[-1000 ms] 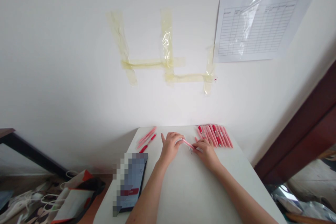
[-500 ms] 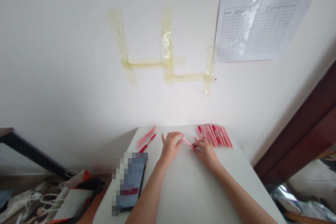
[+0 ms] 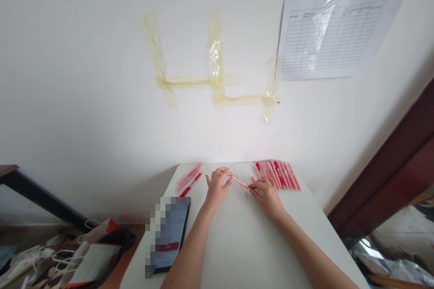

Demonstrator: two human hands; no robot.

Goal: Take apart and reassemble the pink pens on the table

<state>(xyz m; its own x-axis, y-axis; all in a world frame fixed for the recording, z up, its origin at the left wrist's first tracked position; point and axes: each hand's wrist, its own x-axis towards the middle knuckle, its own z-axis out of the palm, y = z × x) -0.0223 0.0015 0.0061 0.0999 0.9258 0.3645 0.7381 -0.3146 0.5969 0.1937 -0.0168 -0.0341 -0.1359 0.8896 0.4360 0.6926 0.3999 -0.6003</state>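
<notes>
Holding one pink pen (image 3: 240, 183) between our two hands, we seem to be at the step of working on its two ends. The pen sits above the middle of the white table (image 3: 247, 239), near the far edge, and it slants down toward our right side. Our left hand (image 3: 219, 186) seems to pinch its left end with the thumb and first finger, while the other fingers stick out loose. Our right hand (image 3: 266, 195) grips the other end with bent fingers. We cannot tell how hard either hand squeezes.

A thin stick (image 3: 245, 193) crosses under the pen in our view. To our right, a row of pink and red pens (image 3: 280, 176) lies side by side, just past our right hand. To our left, a few pink pens (image 3: 190, 175) lie near a red pen (image 3: 186, 191), and a dark tablet (image 3: 169, 235) is closer to us.

The next move, we think, calls for a steady right hand and a small, soft push or turn from the left.

Since half a second ago, our left hand has slid a little to the left. More of the pink part shows now, and so does more of the thin stick. Our right hand is almost where it was.
</notes>
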